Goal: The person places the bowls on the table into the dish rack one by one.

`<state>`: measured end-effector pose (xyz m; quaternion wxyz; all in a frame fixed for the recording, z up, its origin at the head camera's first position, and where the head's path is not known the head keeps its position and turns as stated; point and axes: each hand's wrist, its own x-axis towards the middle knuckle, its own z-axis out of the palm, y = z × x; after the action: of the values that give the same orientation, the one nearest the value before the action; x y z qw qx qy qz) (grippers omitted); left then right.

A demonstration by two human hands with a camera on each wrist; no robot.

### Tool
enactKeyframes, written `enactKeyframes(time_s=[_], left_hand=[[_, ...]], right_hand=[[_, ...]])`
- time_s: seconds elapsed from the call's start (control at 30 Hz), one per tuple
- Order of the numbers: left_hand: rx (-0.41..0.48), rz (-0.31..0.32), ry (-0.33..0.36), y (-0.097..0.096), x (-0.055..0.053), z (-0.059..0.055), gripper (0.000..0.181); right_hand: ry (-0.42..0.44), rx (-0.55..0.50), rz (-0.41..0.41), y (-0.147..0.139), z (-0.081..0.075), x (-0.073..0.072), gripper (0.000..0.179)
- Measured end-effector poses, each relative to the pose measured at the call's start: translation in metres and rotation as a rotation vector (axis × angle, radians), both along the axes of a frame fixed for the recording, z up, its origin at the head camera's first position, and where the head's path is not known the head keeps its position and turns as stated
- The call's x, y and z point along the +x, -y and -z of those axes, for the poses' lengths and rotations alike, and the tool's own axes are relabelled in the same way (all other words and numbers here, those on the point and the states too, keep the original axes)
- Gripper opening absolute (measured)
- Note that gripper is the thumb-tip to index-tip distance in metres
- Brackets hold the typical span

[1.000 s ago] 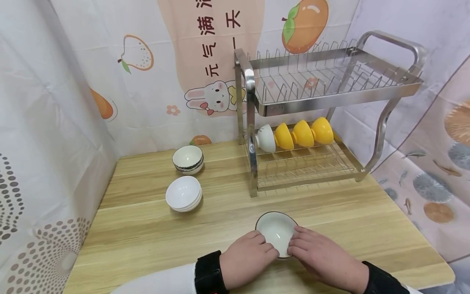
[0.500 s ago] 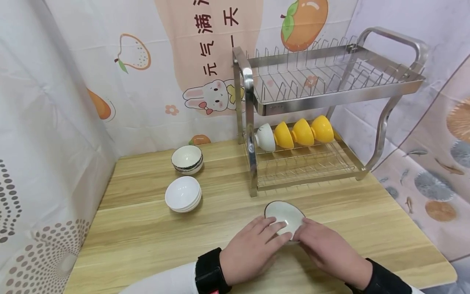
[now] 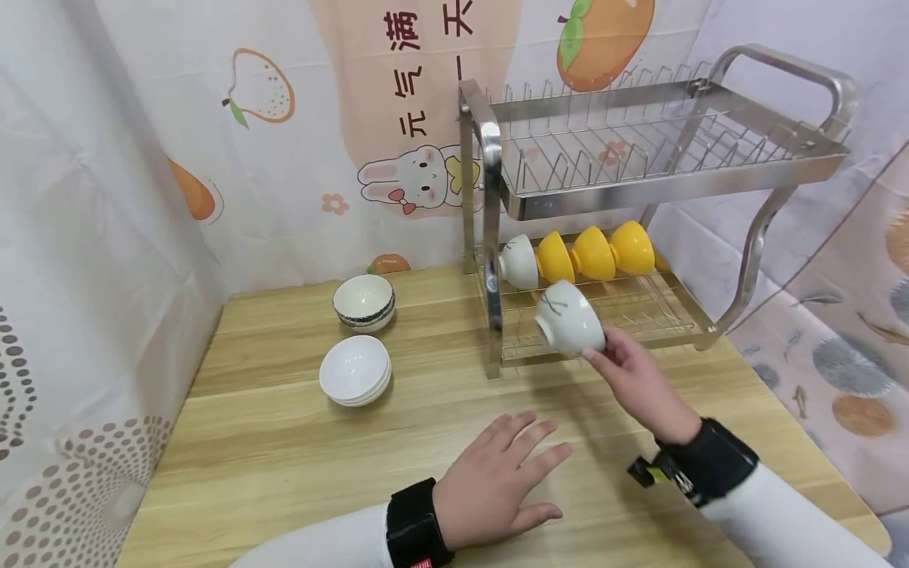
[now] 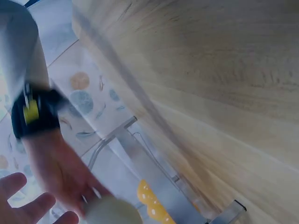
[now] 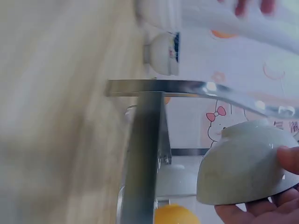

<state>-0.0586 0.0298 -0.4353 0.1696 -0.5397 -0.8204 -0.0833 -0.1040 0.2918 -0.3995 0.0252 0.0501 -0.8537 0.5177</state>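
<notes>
My right hand (image 3: 635,385) pinches a pale bowl (image 3: 570,319) at its rim, thumb outside and fingers at the inside. The bowl is tipped on its side, its foot facing left, with dark strokes on its outer wall. It hangs at the front of the rack's lower shelf and overlaps it in the head view. In the right wrist view the same bowl (image 5: 247,163) fills the lower right. My left hand (image 3: 495,483) holds nothing; its fingers are spread over the table. One pale bowl (image 3: 520,263) and several yellow bowls (image 3: 595,254) lean in a row on the lower shelf.
A two-tier steel dish rack (image 3: 682,189) stands at the table's back right. Left of it are a stack of white bowls (image 3: 355,371) and a stack of dark-rimmed bowls (image 3: 364,302). A printed curtain (image 3: 298,197) hangs behind the wooden table (image 3: 270,450).
The bowl has risen from between both hands at the table's front and moved to the rack, turned on its side in my right hand. My left hand has let go of it.
</notes>
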Motion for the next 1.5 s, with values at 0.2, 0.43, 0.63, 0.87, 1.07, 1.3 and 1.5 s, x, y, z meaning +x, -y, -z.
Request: enactKeyframes(time_s=[0.2,0.43,0.63,0.87,1.07,1.3,1.5], left_hand=[[-0.022,-0.005,0.047,-0.001,-0.003,0.005,0.067],[-0.063,-0.037,0.039,0.001,-0.006,0.010,0.067],[-0.070,-0.050,0.016,0.004,-0.006,0.013,0.067],[-0.067,-0.066,0.004,0.009,-0.009,0.017,0.068],[-0.058,-0.080,-0.020,0.012,-0.011,0.019,0.068],[-0.051,-0.077,-0.021,0.011,-0.011,0.022,0.069],[-0.055,-0.077,-0.005,0.010,-0.011,0.023,0.068]], right_hand=[[0.082,-0.241,-0.073,0.023,-0.005,-0.069,0.050],[0.143,-0.372,-0.084,0.052,0.003,-0.131,0.049],[0.167,-0.453,-0.057,0.067,0.014,-0.158,0.041],[0.167,-0.421,-0.018,0.071,0.027,-0.177,0.034],[0.220,-0.358,-0.016,0.067,0.029,-0.187,0.040],[0.265,-0.266,0.035,0.057,0.043,-0.192,0.043],[0.235,-0.172,0.063,0.057,0.045,-0.195,0.041]])
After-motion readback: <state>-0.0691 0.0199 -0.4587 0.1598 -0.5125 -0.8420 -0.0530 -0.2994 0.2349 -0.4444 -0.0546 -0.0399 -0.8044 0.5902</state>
